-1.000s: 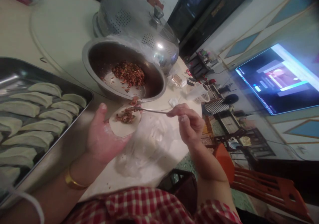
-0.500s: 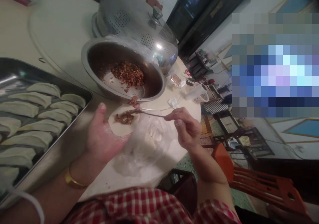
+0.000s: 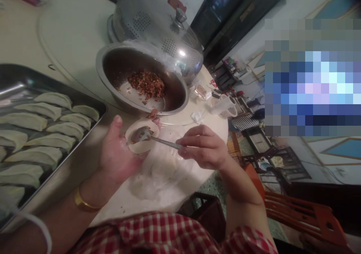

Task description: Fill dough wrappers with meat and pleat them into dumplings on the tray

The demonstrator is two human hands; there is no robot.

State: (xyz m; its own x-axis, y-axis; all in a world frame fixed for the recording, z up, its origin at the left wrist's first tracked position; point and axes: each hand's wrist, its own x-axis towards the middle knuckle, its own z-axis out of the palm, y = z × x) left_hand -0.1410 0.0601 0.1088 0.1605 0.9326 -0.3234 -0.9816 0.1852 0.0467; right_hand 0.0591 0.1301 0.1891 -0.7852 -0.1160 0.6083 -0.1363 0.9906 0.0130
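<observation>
My left hand is turned palm up with the thumb raised, and a round dumpling wrapper rests across its palm and fingers. In my right hand is a metal spoon, pinched by the handle. The spoon's bowl is turned over against the middle of the wrapper and hides most of the filling there. Just beyond the wrapper stands a steel bowl with minced filling heaped inside. Some filling also sticks near the fingertips of my left hand, below the bowl's rim.
At left, a metal tray holds rows of folded dumplings. A thin plastic bag lies on the table under my hands. Behind the bowl is a perforated steel dome. A white plastic basket and an orange chair are at right.
The spoon has turned over and its bowl now presses onto the filling in the wrapper. My right hand has rotated, with its fingers more spread along the handle. The view has shifted slightly.
</observation>
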